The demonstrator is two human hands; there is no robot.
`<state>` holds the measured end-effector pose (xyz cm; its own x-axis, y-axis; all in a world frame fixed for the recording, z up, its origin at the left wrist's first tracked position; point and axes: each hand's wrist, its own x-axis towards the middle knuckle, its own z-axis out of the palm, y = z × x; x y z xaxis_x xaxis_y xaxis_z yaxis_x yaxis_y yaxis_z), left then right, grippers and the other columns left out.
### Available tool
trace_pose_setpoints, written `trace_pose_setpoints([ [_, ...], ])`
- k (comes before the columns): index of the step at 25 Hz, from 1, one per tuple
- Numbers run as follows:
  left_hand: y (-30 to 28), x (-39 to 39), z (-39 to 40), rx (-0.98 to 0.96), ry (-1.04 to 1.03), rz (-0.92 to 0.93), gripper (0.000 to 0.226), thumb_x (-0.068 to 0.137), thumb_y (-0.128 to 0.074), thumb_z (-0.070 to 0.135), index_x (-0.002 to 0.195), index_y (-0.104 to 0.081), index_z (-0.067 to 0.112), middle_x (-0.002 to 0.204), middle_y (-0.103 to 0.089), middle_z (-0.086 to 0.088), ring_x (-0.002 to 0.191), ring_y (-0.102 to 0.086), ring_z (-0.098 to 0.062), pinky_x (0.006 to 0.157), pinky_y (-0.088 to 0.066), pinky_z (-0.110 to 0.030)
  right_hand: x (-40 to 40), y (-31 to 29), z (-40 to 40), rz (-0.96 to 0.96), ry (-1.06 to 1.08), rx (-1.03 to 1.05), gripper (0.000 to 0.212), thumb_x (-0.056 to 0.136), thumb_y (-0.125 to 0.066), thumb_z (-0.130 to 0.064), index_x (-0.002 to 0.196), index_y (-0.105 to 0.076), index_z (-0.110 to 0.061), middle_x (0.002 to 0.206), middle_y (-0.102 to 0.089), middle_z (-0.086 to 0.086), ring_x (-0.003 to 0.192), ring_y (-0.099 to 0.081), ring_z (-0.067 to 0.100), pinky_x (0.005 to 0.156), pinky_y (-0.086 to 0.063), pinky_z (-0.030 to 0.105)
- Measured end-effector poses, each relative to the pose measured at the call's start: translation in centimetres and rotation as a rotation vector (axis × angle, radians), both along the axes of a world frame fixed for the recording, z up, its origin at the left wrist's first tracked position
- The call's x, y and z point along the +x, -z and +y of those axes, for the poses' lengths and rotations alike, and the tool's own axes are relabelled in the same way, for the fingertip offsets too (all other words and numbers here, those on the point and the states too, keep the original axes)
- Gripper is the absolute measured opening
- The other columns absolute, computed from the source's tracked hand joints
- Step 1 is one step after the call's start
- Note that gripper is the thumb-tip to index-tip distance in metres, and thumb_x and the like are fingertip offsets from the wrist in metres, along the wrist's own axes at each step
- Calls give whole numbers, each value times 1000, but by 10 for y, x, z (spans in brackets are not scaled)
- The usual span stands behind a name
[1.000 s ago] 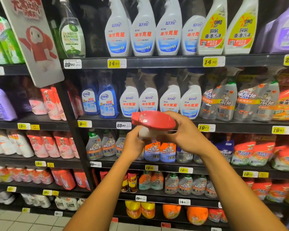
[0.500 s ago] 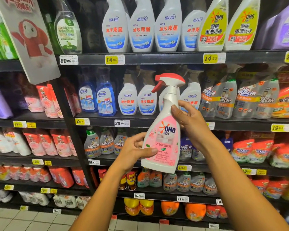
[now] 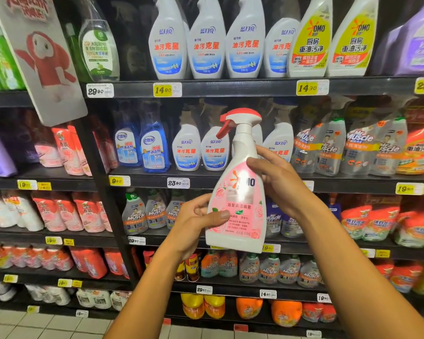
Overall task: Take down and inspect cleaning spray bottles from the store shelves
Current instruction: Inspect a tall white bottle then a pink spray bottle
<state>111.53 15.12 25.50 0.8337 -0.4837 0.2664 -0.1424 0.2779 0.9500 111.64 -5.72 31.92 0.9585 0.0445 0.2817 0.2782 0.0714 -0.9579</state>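
Observation:
A white spray bottle with a pink rose label and a red trigger head stands upright in front of the shelves, label toward me. My left hand grips its lower left side, thumb across the label. My right hand holds the bottle's right shoulder, fingers curled round it below the neck. Behind it the black shelves carry rows of other cleaning spray bottles.
White and blue spray bottles fill the top shelf, yellow-labelled ones to their right. A tilted sign with a red figure hangs at upper left. Refill pouches line the left bays. Tiled floor shows below.
The bottle was tipped with its red head toward me; it has been turned upright with the label facing me. Both hands kept hold of it and it stays nearly still now.

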Motion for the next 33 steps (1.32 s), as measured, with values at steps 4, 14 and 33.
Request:
trace_pose_setpoints([
  [4, -8, -1, 2, -2, -7, -17, 39, 73, -78, 8, 110, -72, 18, 106, -74, -16, 96, -73, -32, 74, -59, -33, -3, -15, 1, -65, -35, -47, 34, 93, -62, -22, 120, -65, -41, 104, -76, 8, 95, -74, 29, 82, -58, 40],
  [14, -8, -7, 6, -52, -3, -38, 42, 70, -79, 17, 111, -72, 20, 109, -74, -14, 99, -72, -32, 76, -58, -33, -13, -19, 10, -133, -9, -65, 26, 95, -63, -30, 119, -59, -40, 93, -77, 2, 85, -76, 22, 63, -58, 25],
  [33, 59, -44, -51, -260, 95, 370, 86, 66, -79, 59, 137, -50, 19, 119, -69, -7, 107, -65, -24, 86, -57, -49, -49, 31, 11, -62, 225, 127, 41, 91, -65, -10, 132, -60, -10, 106, -76, -8, 101, -71, 8, 85, -57, 26],
])
